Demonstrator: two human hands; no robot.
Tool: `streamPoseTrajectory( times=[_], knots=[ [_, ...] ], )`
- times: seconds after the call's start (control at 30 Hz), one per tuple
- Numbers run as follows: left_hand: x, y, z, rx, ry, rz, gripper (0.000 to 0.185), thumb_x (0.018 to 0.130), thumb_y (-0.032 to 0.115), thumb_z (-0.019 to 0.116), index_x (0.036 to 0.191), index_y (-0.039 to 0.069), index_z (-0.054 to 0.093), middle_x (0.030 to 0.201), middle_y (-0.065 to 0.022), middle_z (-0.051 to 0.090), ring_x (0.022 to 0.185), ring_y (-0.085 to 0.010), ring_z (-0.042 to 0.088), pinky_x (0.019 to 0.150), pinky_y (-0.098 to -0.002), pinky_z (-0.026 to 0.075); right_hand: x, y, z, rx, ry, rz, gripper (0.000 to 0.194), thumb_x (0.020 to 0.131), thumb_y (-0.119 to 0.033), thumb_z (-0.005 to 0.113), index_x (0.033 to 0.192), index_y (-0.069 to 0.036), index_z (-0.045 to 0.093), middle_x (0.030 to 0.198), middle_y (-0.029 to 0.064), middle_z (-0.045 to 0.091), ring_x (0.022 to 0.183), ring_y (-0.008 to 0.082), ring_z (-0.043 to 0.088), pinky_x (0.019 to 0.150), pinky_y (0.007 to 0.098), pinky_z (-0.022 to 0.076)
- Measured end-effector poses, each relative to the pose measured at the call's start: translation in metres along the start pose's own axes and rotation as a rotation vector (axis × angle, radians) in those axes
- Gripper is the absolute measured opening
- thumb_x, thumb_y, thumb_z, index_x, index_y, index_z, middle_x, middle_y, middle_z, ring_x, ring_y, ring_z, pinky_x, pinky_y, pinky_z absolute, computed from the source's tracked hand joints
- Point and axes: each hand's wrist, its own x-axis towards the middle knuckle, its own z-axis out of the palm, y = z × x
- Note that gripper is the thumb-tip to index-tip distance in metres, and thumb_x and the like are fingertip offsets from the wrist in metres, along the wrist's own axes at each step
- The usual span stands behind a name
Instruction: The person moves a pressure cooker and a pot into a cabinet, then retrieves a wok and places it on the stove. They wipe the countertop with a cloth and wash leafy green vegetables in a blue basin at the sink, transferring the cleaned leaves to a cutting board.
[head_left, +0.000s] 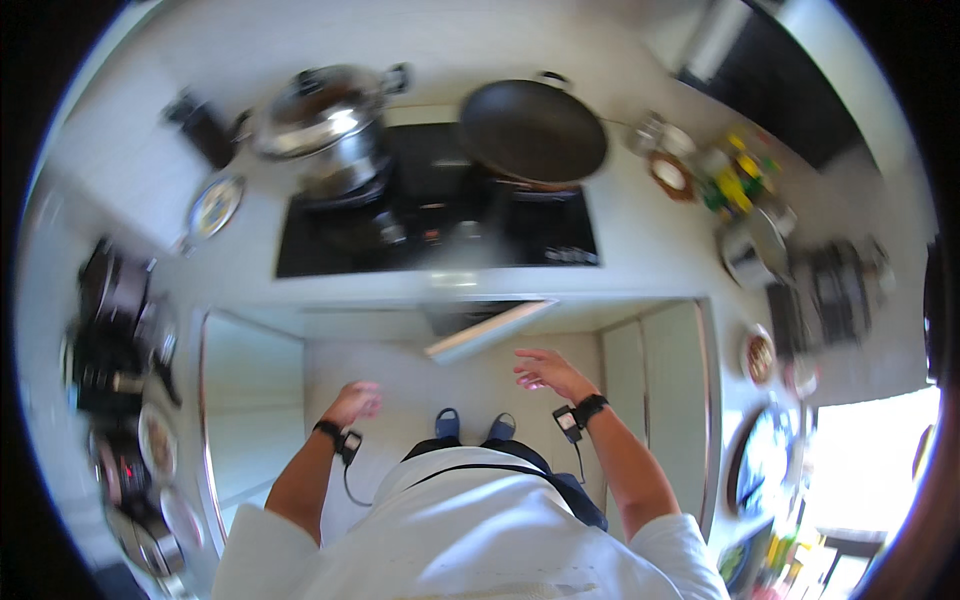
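Observation:
My left hand hangs over the floor in front of the counter, its fingers loosely bent and slightly blurred, with nothing seen in it. Higher and to the right, my right hand reaches forward with its fingers apart, holding nothing. Just beyond it a cabinet door or panel with a pale edge stands out at a slant under the counter. On the black cooktop ahead are a lidded steel pot at the left and a dark wok at the right.
Bowls, including one with food, an open steel pot, and yellow-green bottles or packets stand along the right counter. A glass lid lies left of the cooktop. Plates, a dark pot and appliances line the left counter.

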Motion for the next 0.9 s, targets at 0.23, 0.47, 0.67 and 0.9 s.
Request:
streamPoseTrajectory(
  times=[0.23, 0.47, 0.67, 0.9],
  knots=[
    [0.05, 0.039, 0.03, 0.112, -0.204, -0.109, 0.045, 0.101, 0.012, 0.061, 0.144, 0.003, 0.052, 0.12, -0.0158, 0.063, 0.106, -0.0315, 0.069, 0.087, -0.047, 0.06, -0.08, 0.136, -0.079, -0.117, 0.467, 0.109, 0.042, 0.096, -0.016, 0.065, 0.136, -0.005, 0.066, 0.122, 0.0151, 0.071, 0.095, 0.0197, 0.074, 0.075, 0.0306, 0.0603],
    [0.114, 0.095, 0.087, 0.04, -0.146, -0.007, 0.085, 0.099, 0.008, 0.061, 0.167, 0.032, 0.017, 0.152, -0.0223, 0.045, 0.107, -0.0322, 0.067, 0.084, -0.0469, 0.059, -0.239, 0.356, -0.061, -0.707, 0.829, 0.414, 0.035, 0.085, -0.02, 0.057, 0.108, -0.001, 0.076, 0.114, 0.0252, 0.072, 0.113, 0.0406, 0.068, 0.097, 0.048, 0.0554],
    [0.153, 0.108, 0.112, 0.328, -0.126, 0.078, 0.084, 0.1, 0.01, 0.062, 0.167, 0.031, 0.016, 0.152, -0.0213, 0.043, 0.107, -0.0299, 0.065, 0.084, -0.0469, 0.057, -0.374, 0.43, 0.034, 0.091, 0.969, 0.624, 0.034, 0.089, -0.026, 0.065, 0.112, -0.004, 0.076, 0.106, 0.0158, 0.077, 0.089, 0.0311, 0.076, 0.081, 0.0405, 0.0611],
    [0.139, 0.068, 0.171, 1.044, -0.186, -0.069, 0.054, 0.1, 0.003, 0.045, 0.153, 0.009, 0.039, 0.132, -0.0231, 0.061, 0.095, -0.0328, 0.069, 0.072, -0.0481, 0.064, -0.485, 0.545, 0.035, 0.175, 1.364, 0.602, 0.035, 0.084, -0.021, 0.071, 0.114, -0.004, 0.078, 0.111, 0.0192, 0.076, 0.099, 0.0377, 0.075, 0.087, 0.0455, 0.06]
  ],
)
